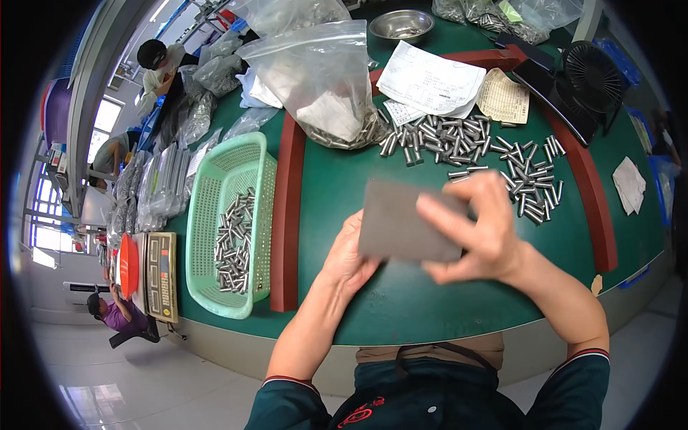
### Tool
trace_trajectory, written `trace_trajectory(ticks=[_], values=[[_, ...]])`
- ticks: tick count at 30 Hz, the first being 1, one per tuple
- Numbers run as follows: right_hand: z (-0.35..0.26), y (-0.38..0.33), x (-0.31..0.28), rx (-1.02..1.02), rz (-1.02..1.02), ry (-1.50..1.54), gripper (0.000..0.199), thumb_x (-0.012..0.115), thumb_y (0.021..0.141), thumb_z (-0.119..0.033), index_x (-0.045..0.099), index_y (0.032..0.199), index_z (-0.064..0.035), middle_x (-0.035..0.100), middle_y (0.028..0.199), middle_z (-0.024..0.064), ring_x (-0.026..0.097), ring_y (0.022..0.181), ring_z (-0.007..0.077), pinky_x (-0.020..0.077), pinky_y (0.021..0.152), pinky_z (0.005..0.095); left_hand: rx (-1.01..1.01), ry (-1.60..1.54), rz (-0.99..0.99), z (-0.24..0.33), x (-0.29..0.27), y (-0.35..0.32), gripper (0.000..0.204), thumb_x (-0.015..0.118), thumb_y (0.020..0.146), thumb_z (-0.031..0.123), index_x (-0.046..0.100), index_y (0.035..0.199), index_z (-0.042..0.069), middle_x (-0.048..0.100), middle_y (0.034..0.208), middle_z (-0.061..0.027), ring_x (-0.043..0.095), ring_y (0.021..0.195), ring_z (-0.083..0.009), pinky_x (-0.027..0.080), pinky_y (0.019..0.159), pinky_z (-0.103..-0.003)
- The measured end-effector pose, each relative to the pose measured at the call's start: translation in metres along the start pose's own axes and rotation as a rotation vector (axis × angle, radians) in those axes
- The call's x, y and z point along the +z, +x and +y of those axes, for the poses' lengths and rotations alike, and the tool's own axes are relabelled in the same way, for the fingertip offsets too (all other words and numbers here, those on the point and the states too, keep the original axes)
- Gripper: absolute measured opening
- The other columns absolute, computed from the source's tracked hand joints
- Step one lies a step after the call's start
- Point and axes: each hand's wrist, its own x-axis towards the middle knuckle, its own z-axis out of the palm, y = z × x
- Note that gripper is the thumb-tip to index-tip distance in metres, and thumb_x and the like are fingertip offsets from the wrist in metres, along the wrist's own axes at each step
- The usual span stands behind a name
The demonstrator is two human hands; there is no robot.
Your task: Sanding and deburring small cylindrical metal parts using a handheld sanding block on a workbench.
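Observation:
A flat, rectangular grey-brown pad [394,222] is held up over the green tabletop in front of me. My left hand [348,256] is closed on its left edge, with the fingers partly hidden behind it. From the right, my right hand [489,229] grips the pad, its index finger across the face and its thumb at the lower edge; this hand is somewhat blurred. Beyond the right hand lies a loose pile of short silvery metal pins [532,179], which reaches back to the papers. Whether anything small sits behind the pad is hidden.
A pale green basket [197,215] with more metal pins stands at left, beside a red bar [287,215]. Farther back are a clear plastic bag [315,72], papers [430,80], a steel bowl [401,26] and a black fan [591,75]. Other people work at far left.

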Motion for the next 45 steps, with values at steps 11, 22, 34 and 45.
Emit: trace_trajectory(ticks=[11, 22, 34, 45], values=[[0.017, 0.006, 0.0, 0.164, 0.131, -0.125, 0.066, 0.078, 0.052, -0.023, 0.065, 0.114, -0.0056, 0.05, 0.092, 0.0137, 0.047, 0.079, 0.0295, 0.0402, 0.072, 0.0414, 0.101, 0.258, 0.019, -0.002, 0.007, 0.003, 0.03, 0.057, 0.096, 0.033, 0.058, 0.085, 0.005, 0.05, 0.069, -0.0018, 0.038, 0.062, -0.0119, 0.032, 0.06, -0.025], [-0.003, -0.004, 0.0, -0.061, 0.05, 0.038, 0.07, 0.078, 0.051, -0.036, 0.068, 0.115, -0.0095, 0.053, 0.095, 0.011, 0.05, 0.081, 0.0266, 0.042, 0.073, 0.0392, -0.023, 0.257, 0.516, 0.004, 0.065, 0.0, 0.025, 0.058, 0.096, 0.029, 0.059, 0.088, 0.005, 0.054, 0.076, -0.0023, 0.053, 0.075, -0.0128, 0.047, 0.073, -0.027], [0.012, 0.003, 0.001, 0.223, 0.102, 0.083, 0.063, 0.078, 0.054, -0.024, 0.068, 0.113, -0.0041, 0.051, 0.089, 0.0121, 0.049, 0.082, 0.0274, 0.0439, 0.072, 0.0383, 0.039, 0.144, -0.376, 0.008, 0.012, 0.01, 0.031, 0.063, 0.092, 0.034, 0.06, 0.09, 0.003, 0.054, 0.08, -0.0056, 0.048, 0.071, -0.0149, 0.041, 0.066, -0.028], [0.022, -0.006, -0.002, 0.406, 0.15, 0.082, 0.061, 0.076, 0.056, -0.021, 0.067, 0.112, 0.0, 0.05, 0.09, 0.0097, 0.049, 0.083, 0.0234, 0.0427, 0.072, 0.034, 0.192, 0.357, -0.053, 0.003, 0.01, 0.005, 0.035, 0.068, 0.087, 0.038, 0.054, 0.082, 0.006, 0.048, 0.072, -0.0009, 0.038, 0.064, -0.011, 0.03, 0.057, -0.025]])
